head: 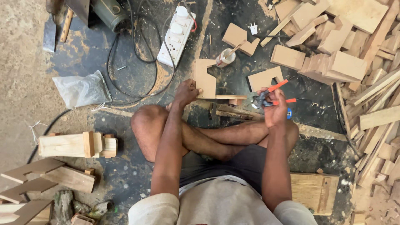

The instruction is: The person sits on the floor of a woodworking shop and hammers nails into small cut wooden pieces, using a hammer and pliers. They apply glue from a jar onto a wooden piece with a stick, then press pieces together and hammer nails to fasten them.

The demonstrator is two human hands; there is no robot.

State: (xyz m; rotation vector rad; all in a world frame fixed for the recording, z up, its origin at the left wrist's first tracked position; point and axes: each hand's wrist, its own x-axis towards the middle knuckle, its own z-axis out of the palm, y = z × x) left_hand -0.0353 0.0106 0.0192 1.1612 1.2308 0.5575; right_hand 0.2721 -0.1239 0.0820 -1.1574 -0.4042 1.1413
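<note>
At the far left, on the sandy floor (pixel 21 83), lies a crumpled clear plastic bag (pixel 82 88), and lower down a short pale wooden block assembly (pixel 77 145) with small cross pieces fixed on it. Under it some brown notched board cut-outs (pixel 33 183) are stacked at the edge of the view. At the top, a white power strip (pixel 177 35) lies on the dark floor with black cables (pixel 125 71) curling around it.

The person sits cross-legged in the middle. The left hand (pixel 186 91) rests on a flat light-brown wooden board piece (pixel 203 78), which stands upright on the floor just in front of the knees. This piece has a pale, smooth face and a stepped outline, with a square notch cut out at its upper right corner. The fingers of the left hand are closed on its lower left edge, the thumb on the face. Under the piece lies a thin wooden strip (pixel 230 97), touching its bottom edge.

Just behind, a small glue bottle (pixel 225 58) with a stick in it stands near another notched board piece (pixel 239 38). A third similar cut-out (pixel 265 78) lies to the right.

The right hand (pixel 275 109) holds pliers with orange handles (pixel 270 95); the fingers are wrapped around the handles, which stand a little apart. The pliers' jaws point left, near the strip but not touching the board.

At the far right is a big heap of pale wood offcuts (pixel 354 54).
</note>
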